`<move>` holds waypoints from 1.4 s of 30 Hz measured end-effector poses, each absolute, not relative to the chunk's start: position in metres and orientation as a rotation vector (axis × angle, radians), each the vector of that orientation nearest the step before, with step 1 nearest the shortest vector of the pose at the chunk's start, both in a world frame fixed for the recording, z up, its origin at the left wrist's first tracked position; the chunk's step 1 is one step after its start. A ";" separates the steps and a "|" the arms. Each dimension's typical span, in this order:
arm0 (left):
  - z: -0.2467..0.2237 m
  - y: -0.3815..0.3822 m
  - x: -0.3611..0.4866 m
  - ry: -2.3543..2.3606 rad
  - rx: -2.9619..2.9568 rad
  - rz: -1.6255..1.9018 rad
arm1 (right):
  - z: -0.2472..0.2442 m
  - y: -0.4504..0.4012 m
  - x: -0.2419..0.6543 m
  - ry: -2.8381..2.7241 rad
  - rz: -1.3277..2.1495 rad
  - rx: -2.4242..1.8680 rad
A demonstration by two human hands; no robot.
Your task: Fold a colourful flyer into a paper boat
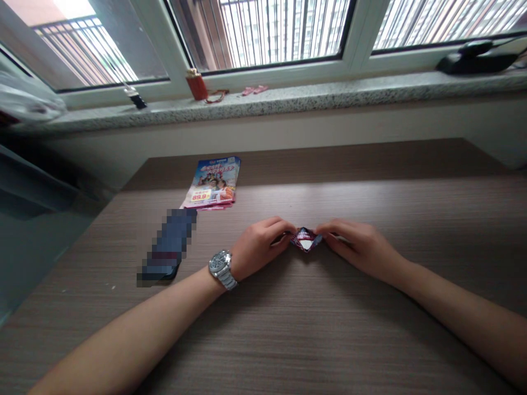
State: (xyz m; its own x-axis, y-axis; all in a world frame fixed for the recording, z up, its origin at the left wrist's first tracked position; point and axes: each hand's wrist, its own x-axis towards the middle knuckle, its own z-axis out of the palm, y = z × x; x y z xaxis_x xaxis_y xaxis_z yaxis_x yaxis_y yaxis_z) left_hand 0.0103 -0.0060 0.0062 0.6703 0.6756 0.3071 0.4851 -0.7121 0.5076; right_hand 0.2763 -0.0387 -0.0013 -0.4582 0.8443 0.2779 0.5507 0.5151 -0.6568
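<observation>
The folded printed piece [305, 240] is a small diamond-shaped item in dark red and white with a glossy surface; its material cannot be confirmed. It is located at the center of the desk [329, 340], which has a brown wood-grain finish. Whether the piece touches the desk cannot be determined.

The left hand [259, 247] pinches the left side of the folded printed piece, with the fingers curled and pressed together. The right hand [356, 247] pinches the opposite side in the same manner. A steel wristwatch [222, 266] is worn on the left wrist.

Beyond the folded printed piece and to its left, a colorful printed leaflet [212, 184] lies flat on the desk. Nearer to the left, a pixelated flat object [167, 247] lies on the desk; its identity cannot be determined.

Farther beyond the folded printed piece, a speckled stone windowsill [263, 101] runs along the window. It carries a red cylindrical container [196, 86] and a black device [473, 61]. A plastic bag [24, 99] lies at its far left end.
</observation>
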 end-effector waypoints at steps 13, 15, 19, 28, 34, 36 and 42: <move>0.008 -0.004 0.009 0.882 2.623 0.526 | 0.000 -0.038 0.275 -2.361 0.499 -1.015; 0.008 -0.003 0.009 0.860 2.646 0.515 | -0.001 -0.038 0.274 -2.375 0.481 -1.006; 0.008 -0.003 0.009 0.811 2.680 0.529 | -0.003 -0.038 0.275 -2.370 0.455 -1.019; 0.003 0.001 0.006 0.838 2.614 0.627 | -0.008 -0.033 0.281 -2.290 0.467 -1.002; 0.002 0.003 0.005 0.849 2.549 0.646 | -0.009 -0.032 0.282 -2.255 0.485 -1.038; 0.003 0.004 0.005 0.858 2.520 0.647 | -0.008 -0.032 0.282 -2.241 0.507 -1.057; 0.002 0.004 0.006 0.891 2.488 0.640 | -0.007 -0.032 0.282 -2.205 0.544 -1.079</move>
State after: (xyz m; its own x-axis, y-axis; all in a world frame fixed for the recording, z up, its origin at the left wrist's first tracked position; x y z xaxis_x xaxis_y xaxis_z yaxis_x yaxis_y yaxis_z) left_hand 0.0056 0.0044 0.0024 0.6887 0.6699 0.2772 0.4771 -0.7066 0.5225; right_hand 0.2818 -0.0318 -0.0073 -0.4765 0.8079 0.3467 0.5537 0.5821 -0.5954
